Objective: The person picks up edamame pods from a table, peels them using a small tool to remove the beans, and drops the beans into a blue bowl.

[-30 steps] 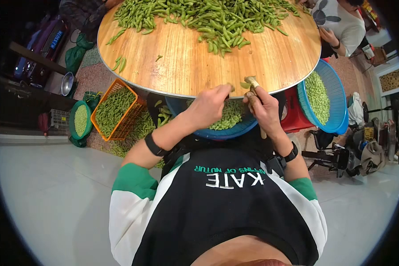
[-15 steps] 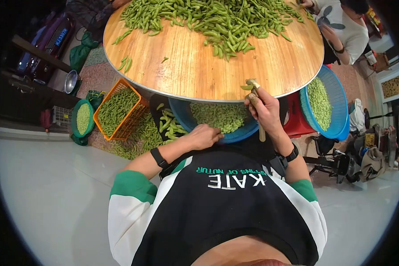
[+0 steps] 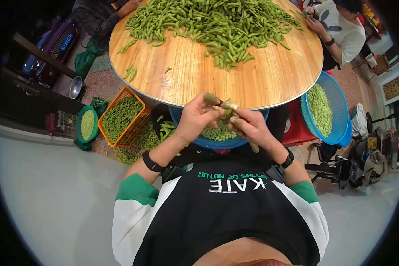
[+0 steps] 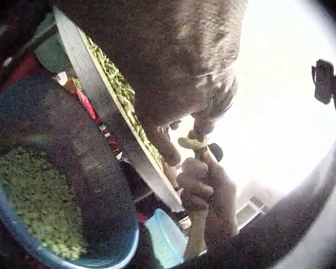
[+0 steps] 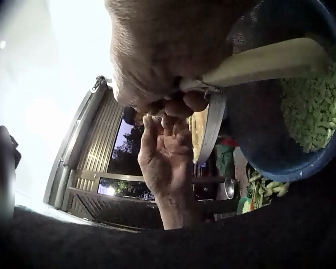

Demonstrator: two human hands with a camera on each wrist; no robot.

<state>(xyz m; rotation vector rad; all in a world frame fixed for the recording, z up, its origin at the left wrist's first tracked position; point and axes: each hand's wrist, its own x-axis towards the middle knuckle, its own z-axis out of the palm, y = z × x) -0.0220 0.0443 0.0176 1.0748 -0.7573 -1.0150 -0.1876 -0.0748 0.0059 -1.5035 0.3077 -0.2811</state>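
In the head view my left hand (image 3: 194, 119) and right hand (image 3: 252, 126) meet over a blue basin (image 3: 202, 142) at the table's near edge. My left thumb and fingers pinch a green bean pod (image 4: 191, 143) against the fingertips of my right hand. The right fingers curl round a pale, flat stick-like handle (image 5: 263, 61), whose lower end sticks out below the fist; its other end is partly hidden by the hands. Shelled green beans (image 5: 311, 115) lie in the basin under my hands.
A heap of pods (image 3: 217, 26) covers the far part of the round wooden table (image 3: 186, 84). An orange crate (image 3: 136, 119) of pods stands left, beside a green basin (image 3: 94, 130). Right is a blue basket (image 3: 339, 99) of beans. Another person (image 3: 339, 33) sits at the far right.
My left hand went from the right hand down to the near left rim of the basin, then back up to meet the right hand. The right hand has shifted left and down, still holding the stick-like handle.
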